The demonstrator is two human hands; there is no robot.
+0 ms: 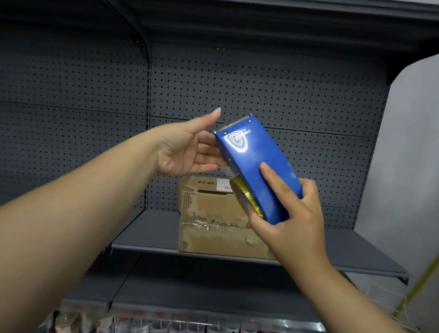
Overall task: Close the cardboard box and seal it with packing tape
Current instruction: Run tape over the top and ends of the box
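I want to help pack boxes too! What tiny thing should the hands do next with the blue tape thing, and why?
Probably the left hand should pinch the tape end by the toothed edge and pull some free. It is open right beside the blue tape dispenser, which the right hand grips in the air in front of the cardboard box, whose flaps look closed.

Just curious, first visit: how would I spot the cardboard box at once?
Start at the dark grey pegboard shelving. On its middle shelf, behind the right hand gripping a blue tape dispenser, sits the cardboard box. It is the only brown thing on it, its front scarred with old tape.
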